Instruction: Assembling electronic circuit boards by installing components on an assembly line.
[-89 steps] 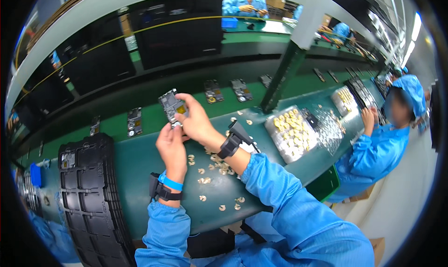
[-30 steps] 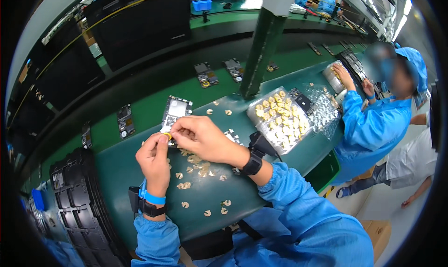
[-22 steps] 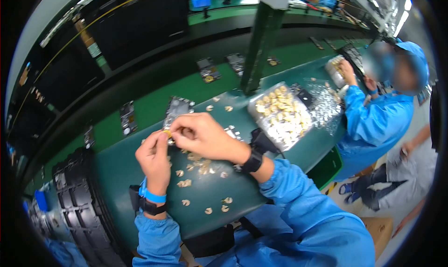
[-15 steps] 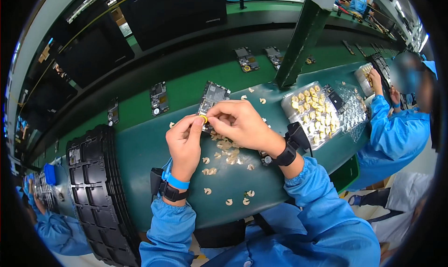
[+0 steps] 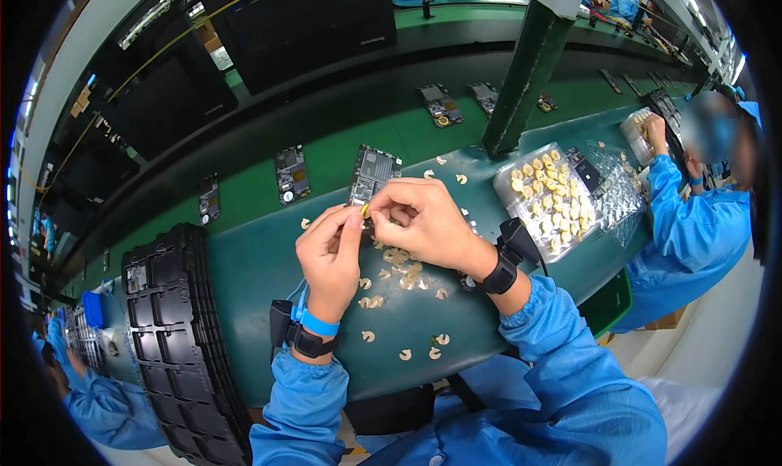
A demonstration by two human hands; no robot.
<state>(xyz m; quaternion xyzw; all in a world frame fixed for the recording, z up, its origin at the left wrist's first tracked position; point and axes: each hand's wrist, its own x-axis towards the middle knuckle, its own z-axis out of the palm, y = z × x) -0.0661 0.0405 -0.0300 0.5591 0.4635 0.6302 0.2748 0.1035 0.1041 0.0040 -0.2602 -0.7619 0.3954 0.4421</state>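
Observation:
My left hand (image 5: 332, 250) and my right hand (image 5: 428, 228) meet over the bench, both with fingers closed in a pinch. Between their fingertips is a small yellow-rimmed disc (image 5: 364, 211), which looks like a coin cell; the fingers cover most of it. Just beyond lies a dark circuit board (image 5: 376, 166), its near end hidden by my hands. Pale notched paper rounds (image 5: 399, 258) are scattered below and around my hands. To the right, a clear tray (image 5: 521, 213) holds many yellow discs of the same sort.
Stacked black trays (image 5: 167, 327) stand at left. Along the green line behind the bench lie circuit boards (image 5: 292, 174). A green post (image 5: 529, 75) rises at the bench's back edge. Bubble wrap (image 5: 619, 201) sits beside the clear tray, and a co-worker in blue (image 5: 696, 230) works at right.
Both hands have shifted slightly right, and the yellow-rimmed disc has turned from facing up to nearly edge-on. The boards on the green line have moved a little to the right.

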